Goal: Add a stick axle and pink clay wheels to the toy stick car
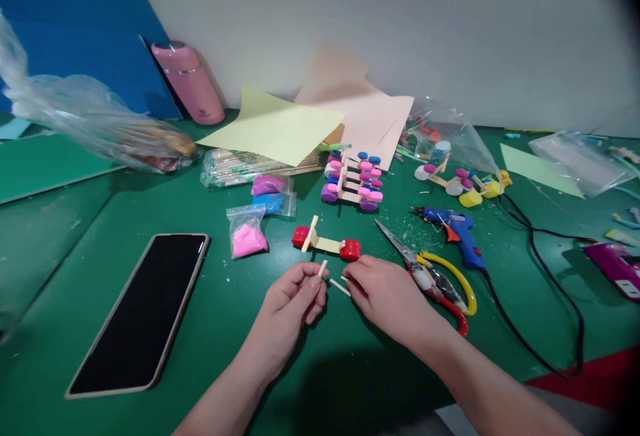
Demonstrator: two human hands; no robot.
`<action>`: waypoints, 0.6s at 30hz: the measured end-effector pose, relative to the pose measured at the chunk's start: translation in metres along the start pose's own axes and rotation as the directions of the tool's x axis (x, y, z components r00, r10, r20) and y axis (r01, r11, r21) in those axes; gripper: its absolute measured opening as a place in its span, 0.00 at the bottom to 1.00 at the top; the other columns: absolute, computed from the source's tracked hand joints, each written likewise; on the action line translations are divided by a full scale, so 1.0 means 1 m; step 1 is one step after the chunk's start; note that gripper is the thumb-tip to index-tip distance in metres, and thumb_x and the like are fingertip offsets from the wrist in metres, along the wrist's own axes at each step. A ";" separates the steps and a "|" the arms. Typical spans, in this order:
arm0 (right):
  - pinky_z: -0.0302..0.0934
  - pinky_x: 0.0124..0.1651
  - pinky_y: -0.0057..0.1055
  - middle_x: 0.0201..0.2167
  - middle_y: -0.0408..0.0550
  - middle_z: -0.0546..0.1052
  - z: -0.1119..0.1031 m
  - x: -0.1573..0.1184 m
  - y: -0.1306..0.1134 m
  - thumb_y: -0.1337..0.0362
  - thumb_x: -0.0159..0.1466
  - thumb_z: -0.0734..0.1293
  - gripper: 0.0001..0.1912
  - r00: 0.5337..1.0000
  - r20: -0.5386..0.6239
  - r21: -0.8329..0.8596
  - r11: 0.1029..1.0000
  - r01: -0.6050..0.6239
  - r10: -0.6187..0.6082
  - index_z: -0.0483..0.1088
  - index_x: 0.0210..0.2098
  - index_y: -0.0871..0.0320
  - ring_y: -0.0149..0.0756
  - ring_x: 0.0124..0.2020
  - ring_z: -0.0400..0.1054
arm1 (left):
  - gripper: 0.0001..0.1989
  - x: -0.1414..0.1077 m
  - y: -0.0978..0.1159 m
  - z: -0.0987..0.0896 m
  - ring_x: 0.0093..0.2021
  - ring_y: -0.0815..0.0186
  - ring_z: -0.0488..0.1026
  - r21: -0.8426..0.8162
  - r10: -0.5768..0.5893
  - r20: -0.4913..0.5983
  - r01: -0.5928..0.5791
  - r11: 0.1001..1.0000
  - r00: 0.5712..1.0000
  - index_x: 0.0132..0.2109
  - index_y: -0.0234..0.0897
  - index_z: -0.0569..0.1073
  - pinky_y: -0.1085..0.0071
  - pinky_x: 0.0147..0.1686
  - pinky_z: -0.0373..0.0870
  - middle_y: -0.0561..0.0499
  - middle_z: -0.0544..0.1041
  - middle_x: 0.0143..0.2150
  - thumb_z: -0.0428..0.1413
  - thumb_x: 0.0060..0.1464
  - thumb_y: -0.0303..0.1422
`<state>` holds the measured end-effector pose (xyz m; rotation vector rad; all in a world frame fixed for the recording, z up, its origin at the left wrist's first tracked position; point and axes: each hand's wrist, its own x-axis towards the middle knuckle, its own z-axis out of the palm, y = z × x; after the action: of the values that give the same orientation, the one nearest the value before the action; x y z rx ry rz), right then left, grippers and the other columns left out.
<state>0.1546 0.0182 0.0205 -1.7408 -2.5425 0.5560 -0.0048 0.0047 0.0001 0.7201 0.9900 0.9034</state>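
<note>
A short pale wooden stick stands upright between the thumb and fingers of my left hand. My right hand is closed low over the table, its fingertips at the end of another small stick piece. One more loose stick piece lies on the green table between the two hands. Just beyond them sits a small craft-stick car with red wheels and a pale stick raised at its left end. Scissors with red and yellow handles lie right beside my right hand.
A blue glue gun with a black cord lies at right. Behind are several finished toy cars, bags of coloured clay, bundled sticks and paper sheets. A phone lies at left, a pink bottle at the wall.
</note>
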 end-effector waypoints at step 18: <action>0.59 0.25 0.20 0.22 0.39 0.68 -0.013 -0.003 0.009 0.65 0.56 0.63 0.04 0.980 -0.030 0.904 0.423 -0.056 0.195 0.65 0.31 0.59 0.24 0.22 0.63 | 0.08 0.006 0.011 0.030 0.17 0.77 0.52 -0.056 -0.059 -0.049 0.056 0.997 0.997 0.31 0.34 0.67 0.77 0.19 0.47 0.59 0.63 0.19 0.52 0.52 0.35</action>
<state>0.1665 0.0218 0.0304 -1.3978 -1.4232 1.4198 0.0210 0.0116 0.0192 0.6221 1.0215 0.8988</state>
